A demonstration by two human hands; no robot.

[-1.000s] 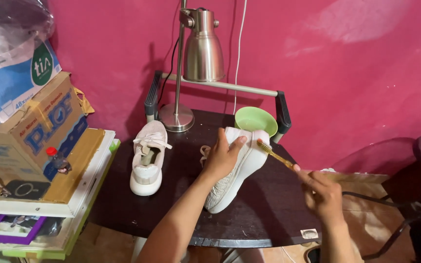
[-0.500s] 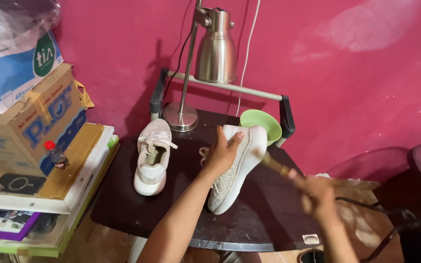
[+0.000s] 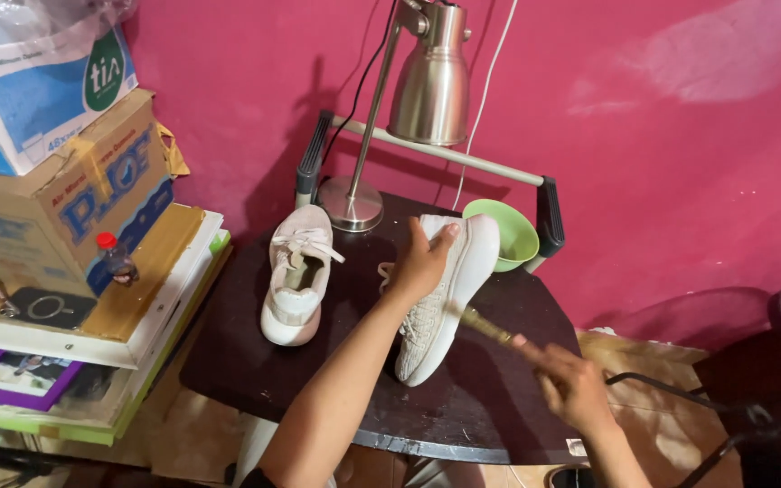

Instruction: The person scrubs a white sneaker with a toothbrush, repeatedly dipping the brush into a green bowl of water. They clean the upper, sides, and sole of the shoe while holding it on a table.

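My left hand grips a white sneaker, holding it tilted on its side on the dark table. My right hand holds a thin wooden-handled brush whose tip meets the sneaker's side; the hand and brush are blurred. The second white sneaker stands upright to the left with its laces loose. A green bowl sits just behind the held sneaker.
A metal desk lamp stands at the table's back against the pink wall. Stacked cardboard boxes, a small red-capped bottle and shelves fill the left. A dark chair is at the right.
The brush in my right hand has dropped from beside the bowl down to the sneaker's side. My left hand keeps its hold on the sneaker.
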